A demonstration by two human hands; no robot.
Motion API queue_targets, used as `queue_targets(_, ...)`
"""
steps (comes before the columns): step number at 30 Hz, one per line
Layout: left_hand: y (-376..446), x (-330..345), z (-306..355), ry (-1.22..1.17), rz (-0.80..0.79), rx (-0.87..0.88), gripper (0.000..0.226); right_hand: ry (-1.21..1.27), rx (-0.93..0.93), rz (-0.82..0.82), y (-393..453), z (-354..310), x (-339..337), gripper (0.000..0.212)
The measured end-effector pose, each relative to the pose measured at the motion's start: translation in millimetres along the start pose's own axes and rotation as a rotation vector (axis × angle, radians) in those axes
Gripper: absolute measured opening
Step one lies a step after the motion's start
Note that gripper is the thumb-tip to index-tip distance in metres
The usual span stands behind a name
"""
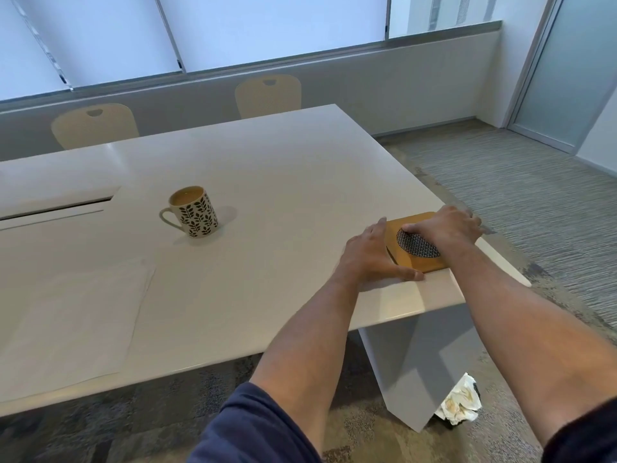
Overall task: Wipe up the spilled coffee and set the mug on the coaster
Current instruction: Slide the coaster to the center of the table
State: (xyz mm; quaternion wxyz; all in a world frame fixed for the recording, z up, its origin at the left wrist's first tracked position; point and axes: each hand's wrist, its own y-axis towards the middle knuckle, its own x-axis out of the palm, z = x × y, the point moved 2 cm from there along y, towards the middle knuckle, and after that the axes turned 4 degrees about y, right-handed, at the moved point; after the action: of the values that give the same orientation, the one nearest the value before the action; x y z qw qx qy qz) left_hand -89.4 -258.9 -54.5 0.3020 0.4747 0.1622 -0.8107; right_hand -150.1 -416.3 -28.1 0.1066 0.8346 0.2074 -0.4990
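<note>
Coaster [419, 243]: wooden square with a dark patterned round inlay, lying at the right-hand corner of the white surface [267, 168], framed by both hands.

Left hand [370, 259]: flat on the surface, palm down, fingers spread and released, thumb running along the coaster's near edge and touching it.

Right hand [445, 225]: laid over the coaster's far side, fingers curled at its outer edge; whether this grip is truly clenched on the wood I cannot tell.

Mug [195, 212]: white with a dark leaf print, upright, filled with pale coffee, handle turned away from the hands; stands well apart from both grips, out toward the surface's middle.

Paper sheets [73, 315]: white, flat on the surface, farther from the left hand than the mug (nearly the same tone as the top).

Crumpled stained paper [462, 404]: on the carpet below the right forearm, against the table's base.

Two pale chairs [95, 125]: beyond the far edge.
</note>
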Motion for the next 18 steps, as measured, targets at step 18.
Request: queue_targets(18,-13,-35,-30,0.073,-0.045,-0.011,0.129,0.168,0.002,-0.026,-5,-28,19,0.049)
